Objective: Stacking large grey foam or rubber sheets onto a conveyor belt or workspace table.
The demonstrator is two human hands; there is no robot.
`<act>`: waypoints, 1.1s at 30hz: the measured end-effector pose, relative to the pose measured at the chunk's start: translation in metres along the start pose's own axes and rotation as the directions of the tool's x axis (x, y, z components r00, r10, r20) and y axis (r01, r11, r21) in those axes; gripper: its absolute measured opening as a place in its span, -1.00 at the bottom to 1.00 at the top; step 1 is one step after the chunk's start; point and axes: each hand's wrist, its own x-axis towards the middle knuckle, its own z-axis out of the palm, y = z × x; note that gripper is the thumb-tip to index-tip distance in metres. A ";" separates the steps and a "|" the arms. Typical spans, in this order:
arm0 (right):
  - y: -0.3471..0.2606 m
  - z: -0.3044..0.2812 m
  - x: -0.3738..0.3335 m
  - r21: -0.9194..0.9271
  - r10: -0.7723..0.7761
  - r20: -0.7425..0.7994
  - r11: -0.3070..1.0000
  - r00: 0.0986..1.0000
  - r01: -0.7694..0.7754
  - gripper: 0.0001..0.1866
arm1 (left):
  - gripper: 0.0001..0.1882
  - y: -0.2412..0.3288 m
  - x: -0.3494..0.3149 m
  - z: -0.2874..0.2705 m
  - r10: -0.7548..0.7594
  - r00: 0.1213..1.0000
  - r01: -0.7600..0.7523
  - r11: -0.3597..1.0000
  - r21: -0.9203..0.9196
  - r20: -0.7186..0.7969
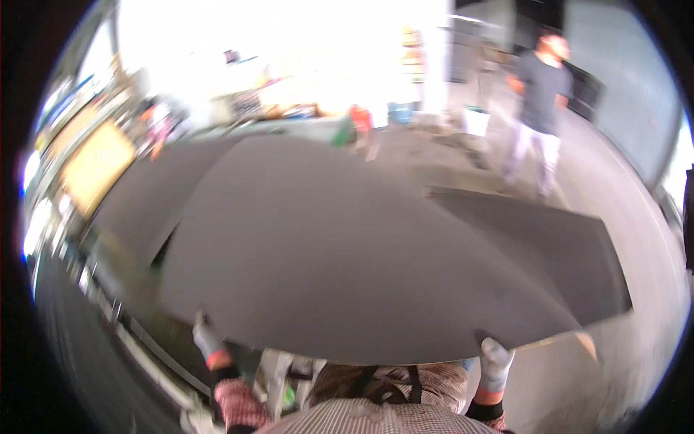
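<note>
Workshop floor (622, 239), pale grey, extends along the right beneath a grey wall (622, 87), while the background at upper left is washed out by bright light. Across the centre spreads a large dark sheet (318, 246), its surface bowed and its near edge just in front of the wearer's body. Left hand (207, 338), in a grey glove with a red cuff, grips the near edge toward its left end, the thumb laid on the upper face. Right hand (496, 359), similarly gloved, pinches the same edge near its right end between thumb and fingers; in both hands the fingers under the sheet are hidden. A second dark sheet (141, 192) lies at the left, partly covered by the first; a third dark sheet (557, 249) projects from beneath it at the right. Farther back are a yellow board (97, 166) at left, a white bucket (476, 121), and a standing person (541, 90) in a dark shirt and pale trousers, blurred.
</note>
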 end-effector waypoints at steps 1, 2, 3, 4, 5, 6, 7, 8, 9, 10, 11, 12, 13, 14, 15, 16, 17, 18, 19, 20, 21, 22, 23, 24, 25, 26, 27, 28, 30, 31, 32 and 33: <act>0.005 0.002 -0.010 -0.055 0.071 0.167 0.997 0.983 -0.063 -0.30 | -0.60 -0.026 0.021 -0.026 0.163 0.982 -0.157 0.985 0.071 -0.092; 0.015 0.007 -0.018 -0.038 0.103 0.240 0.995 0.965 -0.097 -0.30 | -0.63 -0.043 0.027 -0.031 0.182 0.983 -0.183 0.982 -0.041 -0.033; 0.026 0.010 -0.025 -0.114 0.371 0.275 0.929 0.887 -0.353 -0.43 | -0.68 -0.053 0.002 0.000 0.103 0.993 -0.105 0.994 -0.018 -0.062; 0.034 0.016 -0.027 -0.202 0.603 0.274 0.797 0.749 -0.569 -0.54 | -0.67 -0.060 -0.036 0.034 0.093 0.995 -0.093 0.995 0.027 -0.017; 0.041 0.032 -0.036 -0.216 0.609 0.312 0.793 0.729 -0.570 -0.54 | -0.66 -0.076 -0.081 0.057 0.159 0.986 -0.157 0.987 0.043 -0.050; 0.038 0.066 -0.048 -0.160 0.568 0.271 0.822 0.777 -0.546 -0.67 | -0.65 -0.074 -0.103 0.071 0.227 0.971 -0.222 0.973 0.065 -0.077; 0.035 0.081 -0.052 -0.108 0.519 0.209 0.855 0.829 -0.507 -0.79 | -0.65 -0.072 -0.106 0.070 0.233 0.968 -0.228 0.972 0.055 -0.098; 0.061 0.067 -0.048 -0.117 0.513 0.221 0.858 0.829 -0.500 -0.79 | -0.64 -0.073 -0.105 0.071 0.121 0.992 -0.122 0.991 -0.052 -0.018; 0.106 0.039 -0.043 -0.237 0.445 0.215 0.887 0.869 -0.396 -0.81 | -0.62 -0.072 -0.105 0.074 0.011 0.996 0.001 0.989 -0.149 0.084; 0.129 0.016 -0.035 -0.359 0.381 0.213 0.887 0.900 -0.290 -0.84 | -0.65 -0.062 -0.099 0.080 0.020 0.996 -0.013 0.997 -0.078 0.081; 0.112 0.007 -0.024 -0.694 0.052 0.577 0.557 0.815 0.456 -0.72 | -0.65 -0.061 -0.079 0.064 0.072 0.996 -0.070 0.997 -0.027 0.049; 0.073 0.039 -0.017 -0.233 0.116 0.198 0.970 0.973 -0.068 -0.68 | -0.66 -0.063 -0.055 0.054 0.123 0.992 -0.123 0.992 0.015 0.034; 0.042 0.065 -0.005 0.500 0.421 -0.086 0.802 0.903 -0.326 -0.64 | -0.67 -0.064 -0.034 0.064 0.149 0.988 -0.150 0.988 0.023 0.042; 0.032 0.052 0.010 0.487 0.351 -0.127 0.837 0.928 -0.250 -0.63 | -0.68 -0.063 -0.013 0.070 0.178 0.983 -0.180 0.983 0.041 0.044; 0.024 0.033 0.027 0.477 0.290 -0.158 0.859 0.944 -0.184 -0.62 | -0.68 -0.062 0.021 0.057 0.115 0.993 -0.115 0.983 0.146 0.008; 0.026 0.015 0.038 0.474 0.300 -0.146 0.857 0.943 -0.200 -0.62 | -0.66 -0.069 0.061 0.034 0.062 0.997 -0.052 0.967 0.248 -0.035; 0.034 -0.004 0.043 0.392 0.337 -0.050 0.872 0.940 -0.292 -0.65 | -0.66 -0.077 0.100 0.009 0.074 0.996 -0.059 0.964 0.260 -0.046; 0.048 -0.018 0.042 0.316 0.395 0.040 0.867 0.918 -0.386 -0.69 | -0.62 -0.071 0.136 -0.022 0.207 0.968 -0.113 0.861 0.496 -0.140; 0.058 -0.017 0.049 0.141 0.394 0.138 0.900 0.909 -0.412 -0.77 | -0.58 -0.075 0.149 -0.006 0.314 0.935 -0.121 0.720 0.683 -0.165; 0.075 -0.009 0.049 0.170 0.403 0.136 0.891 0.905 -0.422 -0.78 | -0.49 -0.087 0.146 0.004 0.433 0.892 -0.106 0.483 0.869 -0.132; 0.089 -0.001 0.041 0.061 0.402 0.108 0.910 0.909 -0.410 -0.77 | -0.47 -0.101 0.132 0.036 0.496 0.867 -0.140 0.345 0.928 -0.053; 0.104 0.003 0.036 -0.039 0.401 0.101 0.916 0.910 -0.399 -0.77 | -0.44 -0.107 0.113 0.060 0.566 0.824 -0.162 0.202 0.966 0.020; 0.125 -0.014 0.027 -0.452 0.303 0.179 0.870 0.936 -0.195 -0.80 | -0.40 -0.112 0.092 0.075 0.504 0.863 -0.139 0.146 0.980 0.047; 0.130 -0.007 0.023 -0.438 0.296 0.200 0.880 0.934 -0.185 -0.80 | -0.36 -0.117 0.074 0.081 0.433 0.899 -0.107 0.086 0.990 0.060; 0.129 0.000 0.010 -0.341 0.317 0.161 0.907 0.935 -0.249 -0.80 | -0.34 -0.121 0.057 0.077 0.396 0.914 -0.083 -0.023 0.996 0.086; 0.123 0.006 0.003 -0.249 0.342 0.111 0.918 0.933 -0.307 -0.78 | -0.31 -0.129 0.046 0.078 0.341 0.934 -0.068 -0.129 0.989 0.109; 0.114 0.013 0.002 -0.260 0.355 0.127 0.913 0.926 -0.315 -0.78 | -0.31 -0.129 0.045 0.076 0.340 0.936 -0.045 -0.130 0.991 0.087; 0.103 0.020 0.000 -0.231 0.478 0.136 0.867 0.868 -0.441 -0.79 | -0.29 -0.128 0.044 0.072 0.310 0.943 -0.075 -0.167 0.983 0.124; 0.098 0.024 -0.008 -0.229 0.593 0.150 0.799 0.791 -0.556 -0.79 | -0.28 -0.128 0.045 0.064 0.268 0.953 -0.090 -0.187 0.978 0.139; 0.114 0.027 -0.013 -0.252 0.545 0.099 0.823 0.833 -0.509 -0.81 | -0.29 -0.126 0.054 0.063 0.299 0.940 -0.092 -0.238 0.967 0.163; 0.125 0.026 -0.016 -0.275 0.490 0.046 0.844 0.871 -0.460 -0.82 | -0.30 -0.124 0.063 0.064 0.327 0.925 -0.096 -0.289 0.953 0.192; 0.131 0.024 -0.021 -0.558 0.442 0.144 0.775 0.886 -0.296 -0.75 | -0.30 -0.119 0.074 0.056 0.308 0.937 -0.070 -0.295 0.953 0.164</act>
